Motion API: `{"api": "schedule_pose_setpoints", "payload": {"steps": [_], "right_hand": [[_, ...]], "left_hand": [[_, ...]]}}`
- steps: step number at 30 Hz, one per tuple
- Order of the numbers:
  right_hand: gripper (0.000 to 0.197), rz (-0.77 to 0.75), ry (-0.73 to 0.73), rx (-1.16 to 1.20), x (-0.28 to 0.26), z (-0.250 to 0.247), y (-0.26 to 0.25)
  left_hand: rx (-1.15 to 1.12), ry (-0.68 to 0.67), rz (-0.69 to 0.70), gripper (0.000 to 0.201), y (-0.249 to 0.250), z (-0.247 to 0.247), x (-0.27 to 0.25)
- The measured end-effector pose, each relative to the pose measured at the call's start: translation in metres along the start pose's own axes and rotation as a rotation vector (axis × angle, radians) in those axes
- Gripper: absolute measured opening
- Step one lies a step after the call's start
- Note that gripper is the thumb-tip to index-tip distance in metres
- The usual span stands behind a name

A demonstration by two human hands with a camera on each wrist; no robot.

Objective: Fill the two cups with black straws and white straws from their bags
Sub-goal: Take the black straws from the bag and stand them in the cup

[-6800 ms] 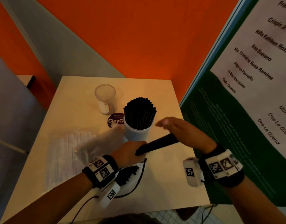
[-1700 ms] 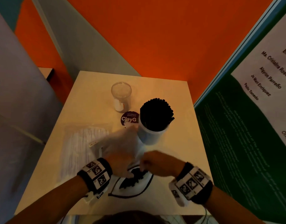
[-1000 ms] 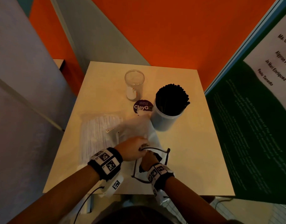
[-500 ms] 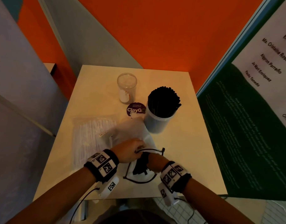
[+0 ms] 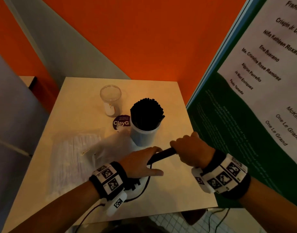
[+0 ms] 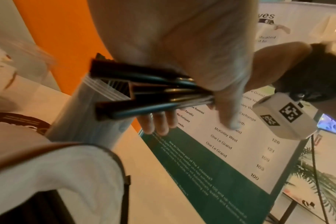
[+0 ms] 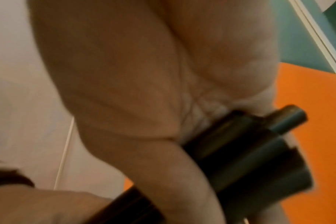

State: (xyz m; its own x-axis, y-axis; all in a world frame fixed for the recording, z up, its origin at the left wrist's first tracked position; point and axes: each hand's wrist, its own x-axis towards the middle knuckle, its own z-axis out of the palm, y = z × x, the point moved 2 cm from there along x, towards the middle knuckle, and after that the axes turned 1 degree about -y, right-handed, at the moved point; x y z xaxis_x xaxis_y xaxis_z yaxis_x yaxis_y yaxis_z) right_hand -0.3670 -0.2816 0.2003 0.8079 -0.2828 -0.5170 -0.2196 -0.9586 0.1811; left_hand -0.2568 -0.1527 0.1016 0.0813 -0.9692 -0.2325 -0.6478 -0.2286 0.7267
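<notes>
Just before the full cup (image 5: pixel 145 132), a bundle of black straws (image 5: pixel 163 155) is clenched in the right hand (image 5: pixel 191 150) and steadied by the left hand's (image 5: pixel 141 163) relaxed fingers, seemingly for squaring.

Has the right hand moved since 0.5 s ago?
Yes. The right hand came out of the bag, now right of it beside the straw-filled cup, gripping black straws.

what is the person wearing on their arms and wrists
The forearms are bare, with no sleeves. Each wrist has a wide black band carrying white tiles printed with black square codes: left band, right band. A small white box with its own code marker hangs under each wrist: left box, right box. A thin black cable trails from the left box. No gloves or rings show.
</notes>
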Motion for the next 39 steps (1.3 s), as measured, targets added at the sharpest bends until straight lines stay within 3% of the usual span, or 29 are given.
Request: {"api": "schedule_pose_setpoints", "payload": {"steps": [3, 6, 9, 14, 17, 19, 23, 27, 31, 35, 39], "right_hand": [[0.022, -0.076, 0.049, 0.092, 0.008, -0.011, 0.005], [0.047, -0.061, 0.146, 0.542, 0.016, -0.019, 0.027], [0.051, -0.075, 0.486, 1.099, 0.022, -0.018, 0.032], [0.062, -0.2, 0.562, 1.371, 0.043, -0.007, -0.009], [0.047, -0.22, 0.723, 1.717, 0.045, -0.005, -0.006], [0.028, -0.303, 0.7, 1.857, 0.046, -0.005, -0.017], [0.036, -0.392, 0.65, 1.858, 0.049, -0.021, -0.02], [0.042, -0.33, 0.825, 1.817, 0.052, -0.048, 0.026], [0.058, -0.269, 1.008, 1.582, 0.068, -0.055, 0.048], [0.049, -0.177, 1.002, 1.314, 0.099, -0.035, 0.035], [0.04, -0.092, 0.795, 1.07, 0.127, 0.001, 0.019]], "left_hand": [[0.075, 0.15, 0.031, 0.013, 0.004, -0.009, 0.006], [0.199, 0.25, 0.034, 0.016, -0.015, -0.021, 0.001], [0.214, 0.28, 0.008, 0.018, -0.033, -0.027, -0.006], [0.02, 0.217, 0.0, 0.007, -0.034, -0.025, 0.0], [-0.123, 0.336, -0.026, 0.021, -0.031, -0.031, 0.0], [-0.207, 0.415, 0.016, 0.028, -0.025, -0.037, 0.003], [-0.37, 0.426, 0.075, 0.034, -0.016, -0.046, 0.012], [-0.32, 0.591, 0.034, 0.058, -0.033, -0.06, 0.013], [-0.278, 0.74, -0.029, 0.076, -0.054, -0.073, 0.012], [-0.295, 0.666, -0.152, 0.101, -0.077, -0.073, 0.024], [-0.366, 0.539, -0.177, 0.127, -0.097, -0.074, 0.045]]}}
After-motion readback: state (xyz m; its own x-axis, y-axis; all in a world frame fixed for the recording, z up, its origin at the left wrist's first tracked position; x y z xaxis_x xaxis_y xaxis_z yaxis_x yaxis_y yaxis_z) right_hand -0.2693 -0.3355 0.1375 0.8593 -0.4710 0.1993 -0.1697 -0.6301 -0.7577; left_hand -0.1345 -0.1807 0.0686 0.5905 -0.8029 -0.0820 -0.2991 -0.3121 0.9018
